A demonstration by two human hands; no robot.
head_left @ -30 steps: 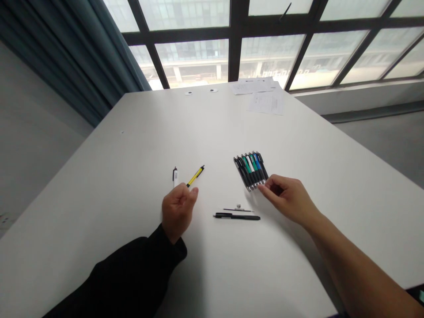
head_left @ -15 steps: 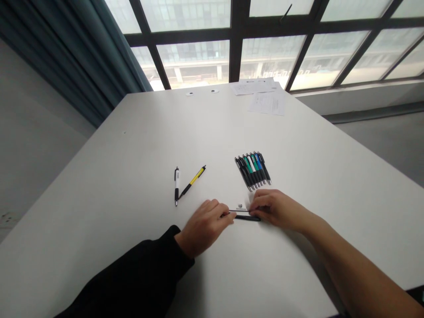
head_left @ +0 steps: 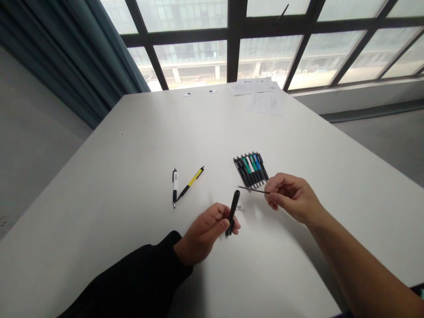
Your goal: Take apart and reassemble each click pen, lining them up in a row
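My left hand is closed around a black pen barrel, which it holds tilted up off the table. Between the thumb and fingers of my right hand is a thin dark pen refill, pointing left toward the barrel but apart from it. Small parts, too small to name, lie on the table just behind the barrel. A row of several pens in black, green, white and blue lies behind the refill. To the left are a white pen and a yellow pen, their lower ends close together.
The white table spreads out to the window. Printed papers lie at its far edge, near two small flat pieces. A blue curtain hangs on the left.
My left hand has lifted the black barrel from the table and tilted it upright. My right hand has risen and moved right with the refill, away from my left hand.
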